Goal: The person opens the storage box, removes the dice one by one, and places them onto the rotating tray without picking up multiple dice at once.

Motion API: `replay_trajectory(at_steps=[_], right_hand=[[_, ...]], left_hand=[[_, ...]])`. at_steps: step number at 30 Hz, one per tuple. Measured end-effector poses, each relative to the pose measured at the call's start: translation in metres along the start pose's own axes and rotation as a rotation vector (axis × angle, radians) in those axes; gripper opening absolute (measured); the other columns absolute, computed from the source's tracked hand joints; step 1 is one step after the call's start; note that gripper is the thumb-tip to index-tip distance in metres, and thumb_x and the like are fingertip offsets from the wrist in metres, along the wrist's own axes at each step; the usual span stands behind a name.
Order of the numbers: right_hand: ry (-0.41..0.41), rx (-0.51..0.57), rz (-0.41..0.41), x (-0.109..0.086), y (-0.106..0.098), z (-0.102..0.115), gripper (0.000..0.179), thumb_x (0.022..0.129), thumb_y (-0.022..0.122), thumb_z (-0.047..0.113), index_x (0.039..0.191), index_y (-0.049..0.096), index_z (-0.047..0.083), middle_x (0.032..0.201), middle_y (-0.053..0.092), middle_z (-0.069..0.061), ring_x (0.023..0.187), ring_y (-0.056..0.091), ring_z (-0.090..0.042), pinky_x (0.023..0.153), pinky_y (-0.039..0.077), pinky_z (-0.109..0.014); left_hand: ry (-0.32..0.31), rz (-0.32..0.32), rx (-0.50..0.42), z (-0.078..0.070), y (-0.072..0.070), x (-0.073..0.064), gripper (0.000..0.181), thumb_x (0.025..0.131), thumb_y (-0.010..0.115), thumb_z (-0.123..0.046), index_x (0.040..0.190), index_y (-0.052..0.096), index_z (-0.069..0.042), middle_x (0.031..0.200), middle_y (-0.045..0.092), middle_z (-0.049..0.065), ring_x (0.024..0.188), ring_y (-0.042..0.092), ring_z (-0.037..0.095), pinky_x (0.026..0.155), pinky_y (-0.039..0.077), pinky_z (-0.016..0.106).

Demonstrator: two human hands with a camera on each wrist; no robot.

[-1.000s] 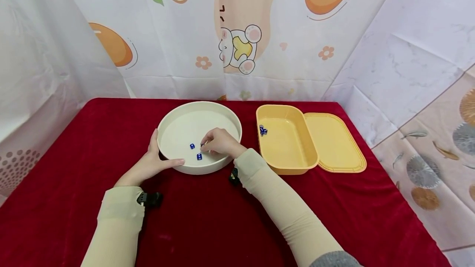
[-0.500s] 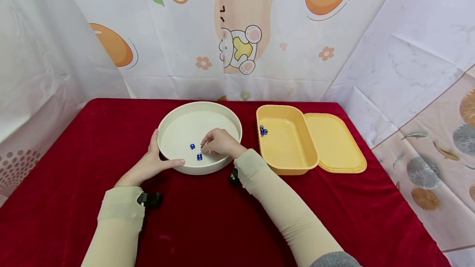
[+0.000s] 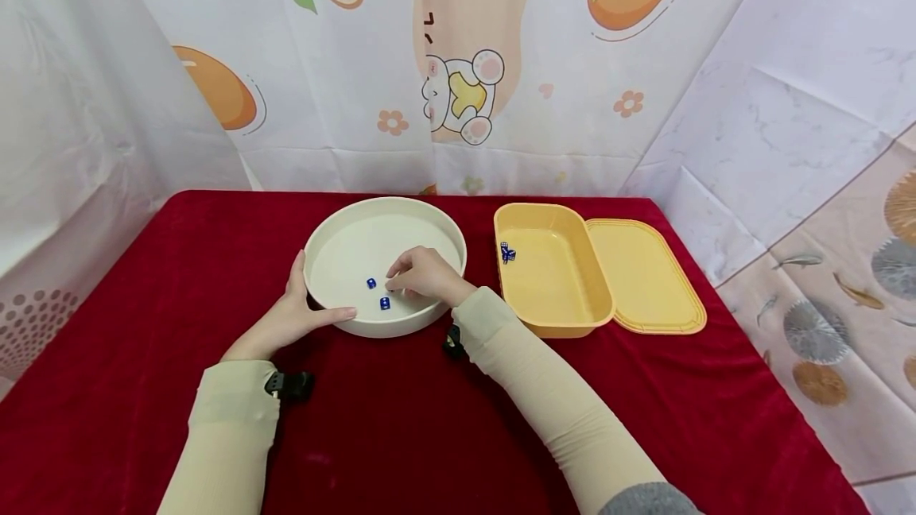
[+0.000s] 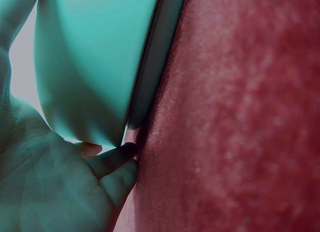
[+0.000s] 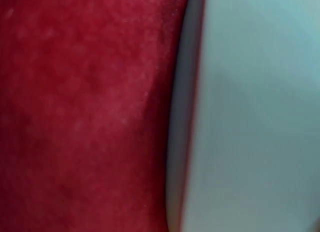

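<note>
Gently now: small, hard dice call for a fingertip pinch

Two small blue cube-shaped dice with pale pips (image 3: 384, 303) lie inside a shallow round cream tray (image 3: 386, 330), near the right hand (image 3: 424, 272). That hand's fingers are bent, with the tips close together low in the tray; I cannot tell whether a die sits between them. The left hand (image 3: 289, 315) grips the tray, thumb over the near rim, other fingers round the left wall and curled towards the base. More blue dice (image 3: 507, 253) lie clustered beside the left wall inside a yellow rectangular box (image 3: 554, 292) on the red cloth-covered desk (image 3: 358, 435).

By their look, the dice are light, stiff, probably plastic and hard to damage, yet glossy enough to skid on the tray's smooth floor. Two opposite side faces should give the surest hold, with little pressure. The tray seems rigid and fairly light, best held by its wall.
</note>
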State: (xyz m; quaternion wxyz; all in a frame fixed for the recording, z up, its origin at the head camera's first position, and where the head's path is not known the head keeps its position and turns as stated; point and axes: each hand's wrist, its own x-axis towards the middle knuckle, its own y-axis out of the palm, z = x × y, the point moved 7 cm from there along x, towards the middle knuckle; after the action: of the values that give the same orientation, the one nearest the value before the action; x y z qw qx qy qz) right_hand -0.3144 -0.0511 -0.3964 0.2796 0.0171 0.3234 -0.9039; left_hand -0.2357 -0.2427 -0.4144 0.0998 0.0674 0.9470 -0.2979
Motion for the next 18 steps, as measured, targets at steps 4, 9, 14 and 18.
replay_trajectory(at_steps=[4,9,14,18], right_hand=[[-0.012,0.032,-0.01,0.0,-0.001,0.001,0.017,0.089,0.074,0.017,0.101,0.076,0.007,0.073,0.068,-0.003,0.057,0.057,-0.011,0.052,0.044,-0.018],[-0.01,0.109,-0.009,-0.002,-0.005,0.002,0.018,0.089,0.074,0.016,0.103,0.077,0.006,0.081,0.073,-0.006,0.061,0.061,-0.012,0.057,0.05,-0.019],[0.002,0.196,0.015,-0.003,-0.014,0.004,0.02,0.09,0.072,0.014,0.106,0.075,0.002,0.096,0.076,-0.011,0.067,0.065,-0.012,0.066,0.058,-0.024],[0.005,0.244,0.013,-0.004,-0.023,0.007,0.023,0.092,0.071,0.014,0.111,0.073,0.0,0.102,0.075,-0.014,0.07,0.065,-0.012,0.072,0.06,-0.027]], left_hand=[[-0.008,0.002,0.006,0.0,0.0,-0.001,0.136,0.081,0.078,-0.049,0.15,-0.035,-0.017,0.163,-0.02,0.021,0.151,-0.005,0.045,0.114,0.014,0.071],[-0.005,0.006,0.0,0.0,0.001,-0.001,0.135,0.082,0.077,-0.047,0.15,-0.035,-0.017,0.163,-0.019,0.021,0.151,-0.004,0.045,0.114,0.014,0.072],[-0.002,0.003,0.003,-0.001,0.001,-0.001,0.135,0.082,0.077,-0.048,0.15,-0.035,-0.015,0.163,-0.02,0.021,0.151,-0.005,0.045,0.115,0.013,0.071],[-0.004,-0.001,0.006,-0.001,0.001,-0.001,0.136,0.081,0.078,-0.049,0.15,-0.035,-0.015,0.163,-0.019,0.022,0.151,-0.005,0.045,0.115,0.013,0.071]])
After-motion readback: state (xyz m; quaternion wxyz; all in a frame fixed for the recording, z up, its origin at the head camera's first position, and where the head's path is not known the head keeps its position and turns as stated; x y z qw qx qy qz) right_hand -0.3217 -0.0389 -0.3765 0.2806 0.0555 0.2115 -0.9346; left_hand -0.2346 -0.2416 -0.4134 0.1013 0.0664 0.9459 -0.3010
